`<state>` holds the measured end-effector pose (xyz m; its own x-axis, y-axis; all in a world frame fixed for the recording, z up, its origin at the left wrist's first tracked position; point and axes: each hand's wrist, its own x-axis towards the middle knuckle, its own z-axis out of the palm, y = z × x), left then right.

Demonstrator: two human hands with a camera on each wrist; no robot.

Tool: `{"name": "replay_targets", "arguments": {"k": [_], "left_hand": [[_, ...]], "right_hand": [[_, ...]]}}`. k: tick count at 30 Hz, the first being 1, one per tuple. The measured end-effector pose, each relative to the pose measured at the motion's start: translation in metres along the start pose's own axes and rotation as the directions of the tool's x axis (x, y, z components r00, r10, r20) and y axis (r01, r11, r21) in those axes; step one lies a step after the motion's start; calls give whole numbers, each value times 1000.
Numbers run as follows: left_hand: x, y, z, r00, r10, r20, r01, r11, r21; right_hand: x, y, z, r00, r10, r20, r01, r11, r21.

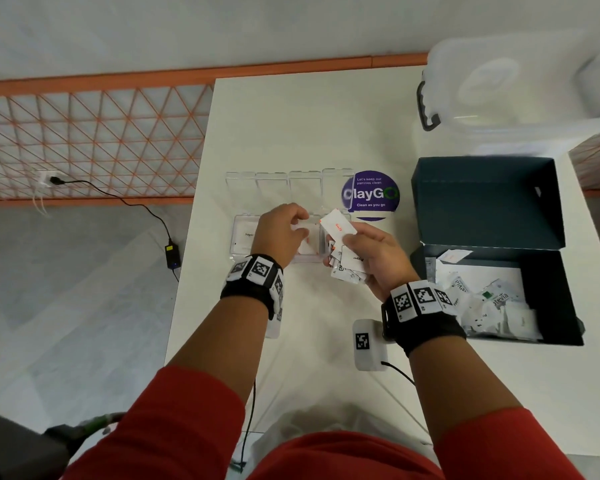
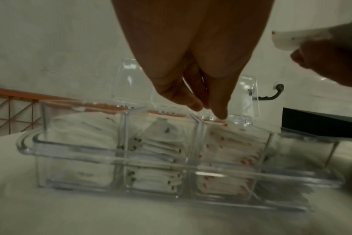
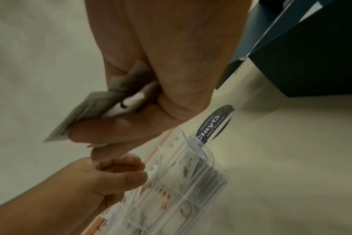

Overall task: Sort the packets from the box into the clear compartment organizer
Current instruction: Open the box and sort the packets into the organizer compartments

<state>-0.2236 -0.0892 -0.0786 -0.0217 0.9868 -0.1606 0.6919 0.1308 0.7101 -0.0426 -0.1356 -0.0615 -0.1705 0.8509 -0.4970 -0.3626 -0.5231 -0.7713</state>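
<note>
The clear compartment organizer (image 1: 243, 249) lies mid-table with its lids tipped back. White packets are stacked in its compartments (image 2: 151, 143). My left hand (image 1: 300, 223) hovers over the third compartment, fingers curled with the tips together (image 2: 219, 111), and no packet shows between them. My right hand (image 1: 350, 244) grips a bundle of packets (image 1: 347, 268) beside the organizer's right end. Its thumb pinches one orange-printed packet (image 1: 336, 226) that sticks out toward the left hand. The dark blue box (image 1: 548, 292) stands open at the right with several loose packets (image 1: 492, 299) inside.
A purple ClayGo sticker (image 1: 371, 195) lies behind the organizer. A clear plastic bin with a grey handle (image 1: 520, 84) stands at the far right. A small white marker device (image 1: 366, 341) with a cable sits near my right wrist. The table's left edge (image 1: 191, 237) drops to the floor.
</note>
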Motion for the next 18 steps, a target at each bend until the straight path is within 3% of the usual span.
{"name": "replay_targets", "arguments": {"k": [2,6,10,12,18], "left_hand": [[-4,4,-3,1000,-22,6,23,998,-66],[-7,27,-22,996,7,89,27,924,-381],[-7,41,-33,963,82,255,8,942,-334],[-6,41,-36,971,78,227,-9,956,-293],[-13,30,-41,981,17,191,60,919,-390]], "right_hand": [[0,-1,0,1000,0,-9,0,1000,-22],[2,-5,2,1000,2,-21,-4,996,-87],[4,-8,6,1000,-8,7,8,991,-134],[4,-10,9,999,-32,-22,29,993,-118],[7,-15,7,971,-122,-206,126,992,5]]}}
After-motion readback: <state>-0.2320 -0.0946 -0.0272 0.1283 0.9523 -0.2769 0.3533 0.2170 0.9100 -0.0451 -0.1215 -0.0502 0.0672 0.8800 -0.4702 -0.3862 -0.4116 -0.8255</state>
